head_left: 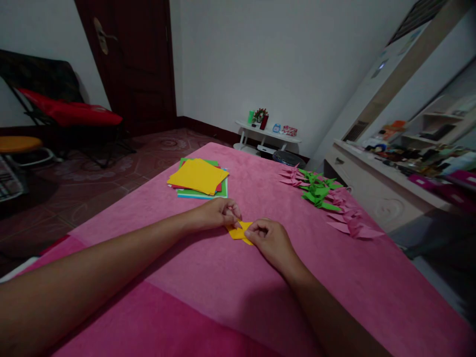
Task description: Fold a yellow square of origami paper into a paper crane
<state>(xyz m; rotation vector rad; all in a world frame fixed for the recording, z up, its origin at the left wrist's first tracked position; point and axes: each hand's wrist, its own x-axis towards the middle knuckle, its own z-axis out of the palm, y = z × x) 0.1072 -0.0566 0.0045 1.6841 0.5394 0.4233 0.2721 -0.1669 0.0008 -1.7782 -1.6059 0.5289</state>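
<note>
While left hand [218, 214] pinched left side of folded yellow paper [237, 233], right hand [273, 242] pinched right side. Paper lay on pink cloth [201, 277], nearer than sheet stack [197, 176], left of green figures [319, 191].

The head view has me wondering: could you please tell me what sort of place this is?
Probably a room in a home: there is a dark panelled door, a white drawer unit and a low white stand.

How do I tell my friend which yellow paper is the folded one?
Find the big pink cloth, then the left hand and right hand on it. Between them is the folded yellow paper, touched by both. It's smaller than the flat yellow sheet topping the colourful stack.
</note>
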